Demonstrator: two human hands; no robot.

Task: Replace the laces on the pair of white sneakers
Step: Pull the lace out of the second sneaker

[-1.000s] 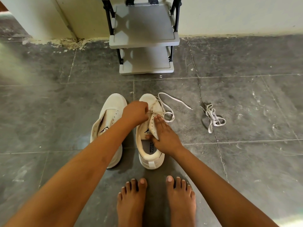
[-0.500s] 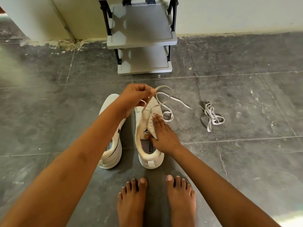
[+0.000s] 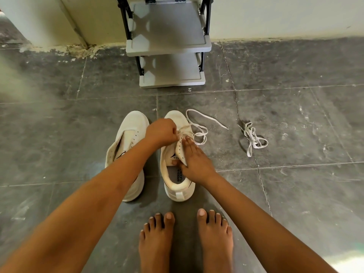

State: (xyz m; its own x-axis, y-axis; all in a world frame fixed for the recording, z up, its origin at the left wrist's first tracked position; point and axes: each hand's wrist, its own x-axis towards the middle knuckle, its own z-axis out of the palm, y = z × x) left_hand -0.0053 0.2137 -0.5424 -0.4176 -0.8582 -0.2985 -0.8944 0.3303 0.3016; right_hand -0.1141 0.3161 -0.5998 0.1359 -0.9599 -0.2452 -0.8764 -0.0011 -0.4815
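looks early | left sneaker (image 3: 131, 140) laceless | right sneaker (image 3: 178, 191): lace (image 3: 211, 119) only at toe eyelets | left grip (image 3: 161, 132) pinches lace, right grip (image 3: 195, 157) pinches eyelet flap (image 3: 180, 152) | spare lace (image 3: 252, 135) at 3 o'clock (untouched)

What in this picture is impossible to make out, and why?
Head view:
- Which eyelet the lace enters: left hand covers it.
- Middle of the other sneaker: left forearm crosses it.
- Insole print of the laced sneaker: right hand hides part.
- Top of the rack: cut off by the upper edge.
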